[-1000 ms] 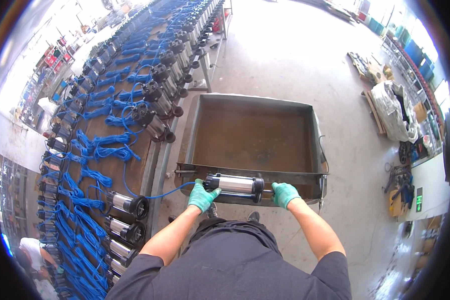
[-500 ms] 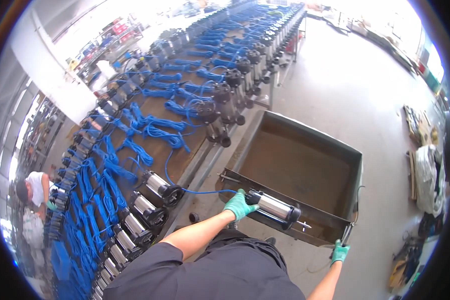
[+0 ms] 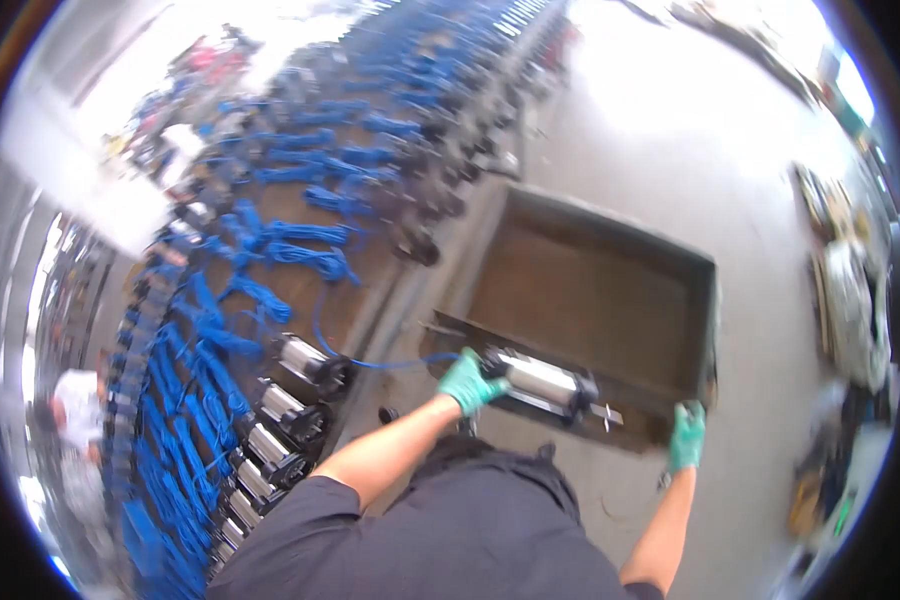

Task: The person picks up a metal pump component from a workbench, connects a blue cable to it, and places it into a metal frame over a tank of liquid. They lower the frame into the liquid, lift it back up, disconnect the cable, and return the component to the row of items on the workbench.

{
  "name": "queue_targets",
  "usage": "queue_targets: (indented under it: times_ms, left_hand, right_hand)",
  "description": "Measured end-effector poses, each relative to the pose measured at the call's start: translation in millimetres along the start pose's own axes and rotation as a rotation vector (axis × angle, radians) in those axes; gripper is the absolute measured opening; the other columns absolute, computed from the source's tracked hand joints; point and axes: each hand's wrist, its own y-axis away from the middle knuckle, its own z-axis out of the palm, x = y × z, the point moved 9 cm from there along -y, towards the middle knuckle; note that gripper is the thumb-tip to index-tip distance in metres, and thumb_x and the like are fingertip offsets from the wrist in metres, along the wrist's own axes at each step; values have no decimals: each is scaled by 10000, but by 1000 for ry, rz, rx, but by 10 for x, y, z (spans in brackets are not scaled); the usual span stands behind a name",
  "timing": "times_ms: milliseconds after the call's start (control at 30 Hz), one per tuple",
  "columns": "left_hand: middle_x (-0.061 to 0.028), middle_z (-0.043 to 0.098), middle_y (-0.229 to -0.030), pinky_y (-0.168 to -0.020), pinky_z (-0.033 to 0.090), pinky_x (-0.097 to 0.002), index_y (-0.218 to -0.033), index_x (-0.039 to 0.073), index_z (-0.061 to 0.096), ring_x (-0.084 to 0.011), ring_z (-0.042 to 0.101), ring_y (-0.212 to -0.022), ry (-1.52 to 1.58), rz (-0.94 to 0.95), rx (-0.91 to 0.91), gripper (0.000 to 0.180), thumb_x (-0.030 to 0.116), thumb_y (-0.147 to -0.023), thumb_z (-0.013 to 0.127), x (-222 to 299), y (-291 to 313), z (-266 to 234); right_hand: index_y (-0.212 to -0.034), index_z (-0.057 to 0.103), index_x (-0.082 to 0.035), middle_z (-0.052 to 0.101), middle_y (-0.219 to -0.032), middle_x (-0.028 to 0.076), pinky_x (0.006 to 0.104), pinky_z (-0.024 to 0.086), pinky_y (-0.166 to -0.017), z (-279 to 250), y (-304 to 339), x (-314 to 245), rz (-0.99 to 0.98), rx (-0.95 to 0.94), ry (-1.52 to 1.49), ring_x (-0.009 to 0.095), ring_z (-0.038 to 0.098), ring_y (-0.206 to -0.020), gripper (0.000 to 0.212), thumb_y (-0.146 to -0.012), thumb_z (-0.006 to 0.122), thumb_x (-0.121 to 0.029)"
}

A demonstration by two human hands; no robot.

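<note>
A steel and black submersible pump lies on its side along the front ledge of a rectangular metal tank. My left hand, in a green glove, is closed round its black left end. From that end a blue cable runs left to the table. Out of the pump's right end sticks a small metal fitting. My right hand, also gloved in green, is closed at the tank's front right corner. Motion blurs its fingers, and they hide the part of the corner they grip.
On the left, a long table carries rows of similar pumps and bundled blue cables. Another person in white is at its far left side. Wrapped material lies along the right side of the floor.
My right hand has moved up to the tank's corner from just below it. The left hand stays on the pump. The whole view has shifted and blurred.
</note>
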Motion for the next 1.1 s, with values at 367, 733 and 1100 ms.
queue_targets:
  times_ms: [367,733,1100]
  left_hand:
    - [-186,719,-1049,-870,544,-381,-1172,-53,531,-272,691,-946,67,91,46,651,275,-757,911,-192,-219,-8]
    - [-218,716,-1078,-891,538,-388,-1183,-67,539,-312,693,-984,-16,50,41,686,307,-747,914,-214,-168,-17]
    - [-247,722,-1096,-904,539,-398,-1199,-75,562,-360,704,-1021,-101,40,49,753,390,-723,915,-213,-208,-55]
  right_hand:
    - [-873,657,-127,576,-647,2,249,275,-372,1156,621,-224,491,-309,-464,66,391,-426,224,-981,466,-168]
    - [-777,628,-133,524,-597,-29,246,267,-368,1352,628,-136,523,-277,-518,70,437,-426,215,-928,476,-142]
    - [-722,628,-115,513,-575,-25,251,295,-375,1381,596,-108,531,-217,-506,74,464,-429,230,-903,486,-116]
